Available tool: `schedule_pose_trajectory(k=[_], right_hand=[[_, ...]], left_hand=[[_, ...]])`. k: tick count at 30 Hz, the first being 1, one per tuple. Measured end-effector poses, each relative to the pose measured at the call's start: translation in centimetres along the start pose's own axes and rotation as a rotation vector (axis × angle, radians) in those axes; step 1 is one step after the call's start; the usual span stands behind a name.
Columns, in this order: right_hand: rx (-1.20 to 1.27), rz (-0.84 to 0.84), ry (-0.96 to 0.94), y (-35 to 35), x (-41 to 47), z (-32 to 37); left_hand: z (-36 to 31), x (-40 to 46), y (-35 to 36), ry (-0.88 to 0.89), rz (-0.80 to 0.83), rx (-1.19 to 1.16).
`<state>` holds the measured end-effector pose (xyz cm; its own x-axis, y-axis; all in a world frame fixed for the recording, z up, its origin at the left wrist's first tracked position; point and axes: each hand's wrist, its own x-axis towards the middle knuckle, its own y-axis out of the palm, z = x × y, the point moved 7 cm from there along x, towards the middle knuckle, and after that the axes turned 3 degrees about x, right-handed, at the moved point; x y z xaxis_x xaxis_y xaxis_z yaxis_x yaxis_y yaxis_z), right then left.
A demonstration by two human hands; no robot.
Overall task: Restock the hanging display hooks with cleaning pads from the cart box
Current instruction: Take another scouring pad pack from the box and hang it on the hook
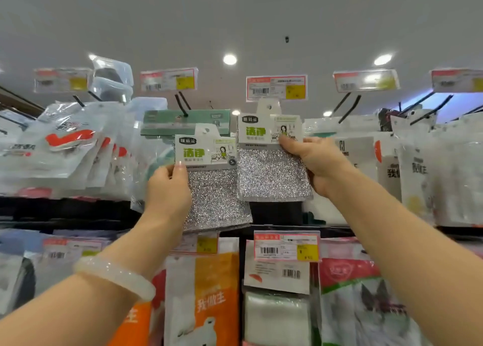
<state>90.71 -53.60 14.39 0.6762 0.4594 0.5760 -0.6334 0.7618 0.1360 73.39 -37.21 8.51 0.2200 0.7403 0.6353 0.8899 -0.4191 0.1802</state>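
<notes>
The right cleaning pad (271, 173), silver mesh under a stiff card header, is raised to the hook below the price tag (276, 88), the right hand (311, 160) pinching header and edge. The left hand (168, 186) pinches a second pad (214, 188) lower, just beside it. Both look light and floppy, so the card header is likely the best hold for steering its hole onto the hook.

Above you runs a plain grey ceiling (235, 10) with round recessed lights (229, 59), and before you dark shelving (65, 209) crowded with packaged goods (65, 146) under price tags (276, 88).
</notes>
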Motion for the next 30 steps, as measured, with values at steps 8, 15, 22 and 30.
schedule_pose_trajectory(k=[8, 15, 22, 30], right_hand=[[0.043, -0.023, -0.005, -0.6, 0.7, 0.7], [-0.015, -0.037, -0.031, -1.1, 3.3, 1.6], [-0.066, -0.057, 0.001, -1.8, 4.3, -0.2], [-0.833, -0.405, -0.746, 0.2, 1.0, 2.6]], left_hand=[[0.3, 0.0, 0.5, -0.03, 0.013, 0.051], [0.3, 0.4, 0.8, -0.009, 0.017, 0.068], [0.2, 0.4, 0.5, -0.001, 0.019, 0.073], [0.2, 0.4, 0.3, -0.004, 0.013, 0.087]])
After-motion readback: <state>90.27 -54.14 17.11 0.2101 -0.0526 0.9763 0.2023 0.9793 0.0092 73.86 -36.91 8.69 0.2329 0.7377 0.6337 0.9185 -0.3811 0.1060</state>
